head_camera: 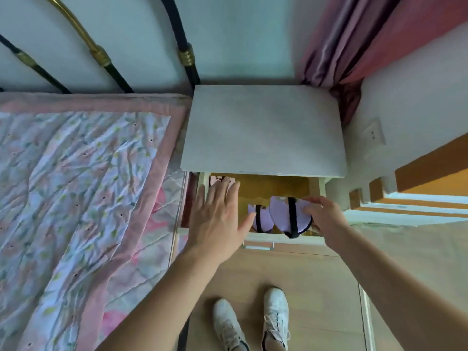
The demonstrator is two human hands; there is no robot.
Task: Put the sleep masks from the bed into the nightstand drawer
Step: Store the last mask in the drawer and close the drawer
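Note:
The nightstand drawer (283, 239) is pulled out, showing its yellow wooden inside. A lilac sleep mask (281, 214) with a black strap is in my right hand (326, 219), held over the drawer's front right part. Another lilac mask (264, 219) lies lower in the drawer just to its left. My left hand (220, 219) hovers flat with fingers spread over the drawer's left side, holding nothing. A pinkish item (215, 179) peeks out at the drawer's back left corner behind my fingers. No mask shows on the bed (76, 186).
The white nightstand top (263, 130) stands between the bed with its floral quilt and a pink curtain (354, 41). A metal headboard (187, 57) rises behind the bed. My white shoes (253, 323) stand on the wooden floor in front of the drawer.

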